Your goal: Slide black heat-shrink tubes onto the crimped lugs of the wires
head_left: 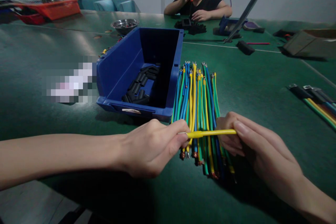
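Observation:
A yellow wire (216,132) is stretched level between my two hands, with a thicker yellow sleeve near its left end. My left hand (160,145) pinches that left end, where a bit of metal shows at the fingertips. Farther right, my right hand (258,143) grips the wire between thumb and fingers; the wire's other end is hidden in it. Beneath lies a bundle of blue, green and yellow wires (196,108), several with metal lugs at the far end and bare copper at the near end. Beside the bundle stands a blue bin (118,66) holding short black sleeves (140,85).
Wires with black ends (319,101) lie at the right edge. Farther back are a metal bowl (124,25), an orange basket (60,8), a cardboard box (311,43) and a slanted metal bar (249,7). Another person (203,3) sits across the green table (262,77).

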A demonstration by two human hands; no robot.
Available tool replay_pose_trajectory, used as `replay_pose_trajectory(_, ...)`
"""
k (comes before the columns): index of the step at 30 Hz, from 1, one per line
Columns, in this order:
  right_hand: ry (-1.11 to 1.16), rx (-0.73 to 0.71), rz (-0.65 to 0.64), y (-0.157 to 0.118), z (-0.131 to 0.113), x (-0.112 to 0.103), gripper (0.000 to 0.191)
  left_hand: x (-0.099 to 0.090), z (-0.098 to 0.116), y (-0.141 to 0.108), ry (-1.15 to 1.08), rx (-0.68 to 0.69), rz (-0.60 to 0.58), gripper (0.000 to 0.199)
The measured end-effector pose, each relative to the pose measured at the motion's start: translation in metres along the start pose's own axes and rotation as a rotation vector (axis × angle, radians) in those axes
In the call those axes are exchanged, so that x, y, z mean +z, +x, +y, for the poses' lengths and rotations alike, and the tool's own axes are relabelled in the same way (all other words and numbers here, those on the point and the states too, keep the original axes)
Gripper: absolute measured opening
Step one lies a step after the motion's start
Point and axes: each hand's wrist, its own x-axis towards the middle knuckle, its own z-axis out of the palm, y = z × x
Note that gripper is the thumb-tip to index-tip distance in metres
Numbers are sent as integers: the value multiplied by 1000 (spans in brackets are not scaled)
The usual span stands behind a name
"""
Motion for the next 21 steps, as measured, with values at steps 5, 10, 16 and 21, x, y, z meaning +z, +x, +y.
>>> replay_pose_trajectory(5,-70,-29,48,-1,2,1,31,-7,4,3,-164,-10,-3,16)
replay_pose_trajectory(10,-324,-246,66,1,-1,3,28,-10,4,5,-297,-83,-72,23)
replay_pose_trajectory(16,-728,-502,49,0,-7,8,15,-12,3,9,-369,-45,-136,27)
replay_pose_trajectory(21,-784,-581,23,1,-6,9,12,-14,3,9,-448,-92,-202,30)
